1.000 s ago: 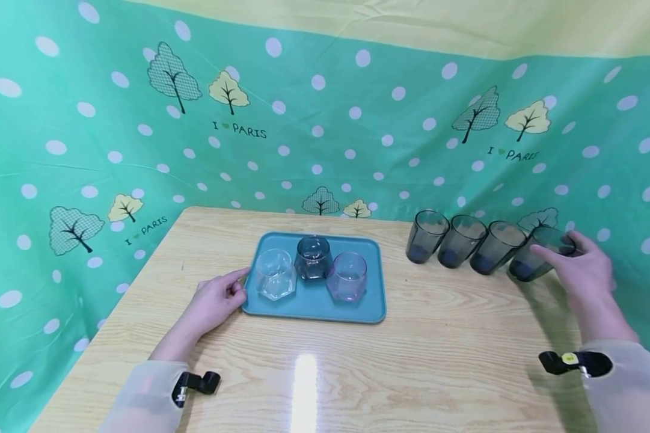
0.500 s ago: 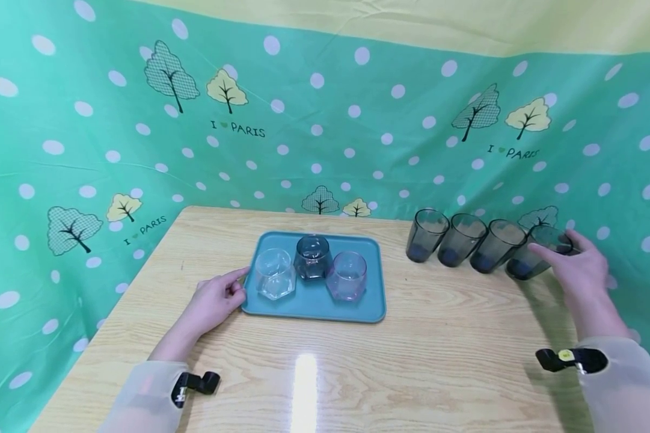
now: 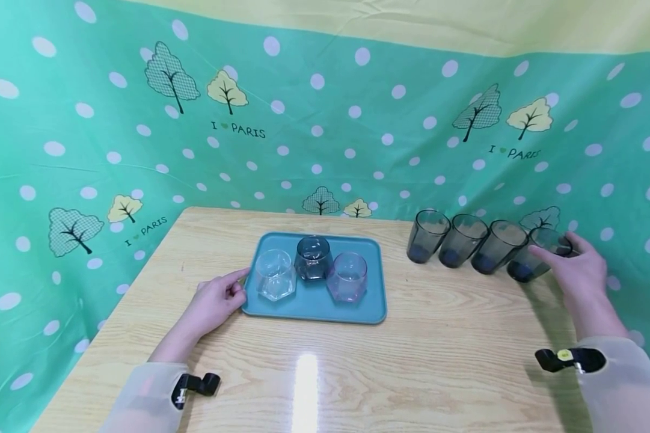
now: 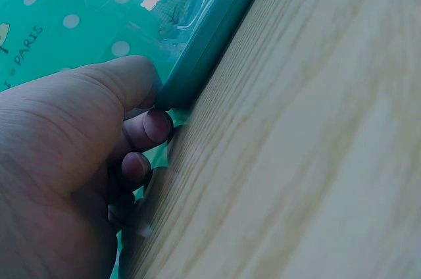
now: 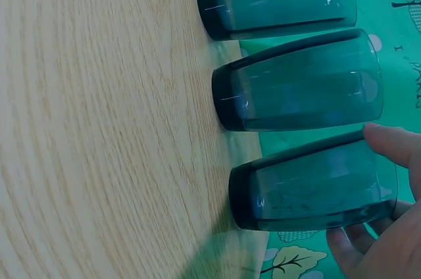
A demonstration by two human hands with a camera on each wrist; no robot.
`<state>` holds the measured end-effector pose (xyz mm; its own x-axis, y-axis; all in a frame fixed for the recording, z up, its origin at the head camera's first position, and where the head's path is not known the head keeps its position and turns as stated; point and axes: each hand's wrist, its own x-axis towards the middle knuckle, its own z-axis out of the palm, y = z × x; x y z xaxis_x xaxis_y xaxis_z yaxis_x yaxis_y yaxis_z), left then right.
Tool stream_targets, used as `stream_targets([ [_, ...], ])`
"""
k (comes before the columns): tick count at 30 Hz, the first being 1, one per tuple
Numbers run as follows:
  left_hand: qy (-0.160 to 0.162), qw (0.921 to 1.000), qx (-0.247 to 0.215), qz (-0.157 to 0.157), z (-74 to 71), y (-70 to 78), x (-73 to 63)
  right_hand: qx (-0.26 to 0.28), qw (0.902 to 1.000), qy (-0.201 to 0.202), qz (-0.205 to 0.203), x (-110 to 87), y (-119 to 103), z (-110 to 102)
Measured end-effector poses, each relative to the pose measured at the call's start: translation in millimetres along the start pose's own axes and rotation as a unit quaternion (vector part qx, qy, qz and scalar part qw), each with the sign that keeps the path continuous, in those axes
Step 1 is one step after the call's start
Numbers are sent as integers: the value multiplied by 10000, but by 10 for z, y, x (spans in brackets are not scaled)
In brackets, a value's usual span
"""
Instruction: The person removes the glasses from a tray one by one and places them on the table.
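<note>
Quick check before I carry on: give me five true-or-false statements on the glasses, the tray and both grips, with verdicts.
1. Four tall glasses are lined up right of the tray. True.
2. The left grip holds the clear glass. False: it touches the tray's left edge.
3. The right grip holds the rightmost tall glass. True.
4. In the head view, the pink glass stands left of the dark glass. False: it stands to its right.
5. The clear glass stands on the tray. True.
</note>
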<state>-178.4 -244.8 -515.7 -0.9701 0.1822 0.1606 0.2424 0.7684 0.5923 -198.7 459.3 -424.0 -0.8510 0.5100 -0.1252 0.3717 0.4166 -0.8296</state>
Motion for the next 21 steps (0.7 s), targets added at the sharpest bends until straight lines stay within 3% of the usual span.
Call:
stream_targets([
  [21,29,10000,-67,22,-17,29,-3,2,9997,-111,-208,40,70,-8],
])
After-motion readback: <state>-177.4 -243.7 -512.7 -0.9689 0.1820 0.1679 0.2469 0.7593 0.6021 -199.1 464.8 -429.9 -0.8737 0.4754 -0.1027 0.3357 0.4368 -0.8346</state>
